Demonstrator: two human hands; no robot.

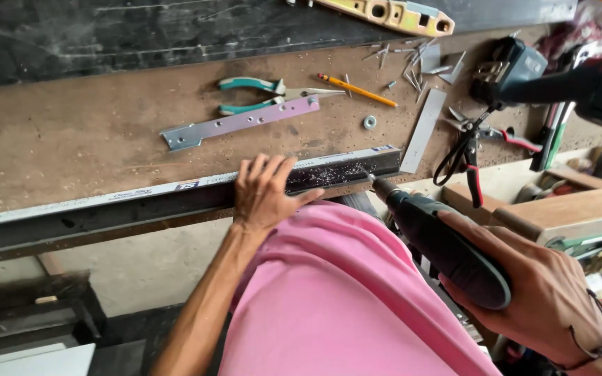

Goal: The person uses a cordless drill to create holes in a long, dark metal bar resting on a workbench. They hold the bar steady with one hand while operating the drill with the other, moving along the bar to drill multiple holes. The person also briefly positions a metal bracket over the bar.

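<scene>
Your left hand (266,193) lies flat on the dark metal profile (175,202), fingers spread, gripping nothing. Your right hand (538,292) is clamped round the drill (440,244), bit tip touching the profile's right end (shavings there). Pliers (266,94) and pencil (357,90) lie beyond the profile.

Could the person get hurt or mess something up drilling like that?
Maybe. The left hand presses on the dark metal bar close to where the drill, held in the right hand, meets it; a slip might reach the fingers. Shiny metal shavings lie by that hand and could prick skin. The bar looks held by hand only, so it might shift.
</scene>
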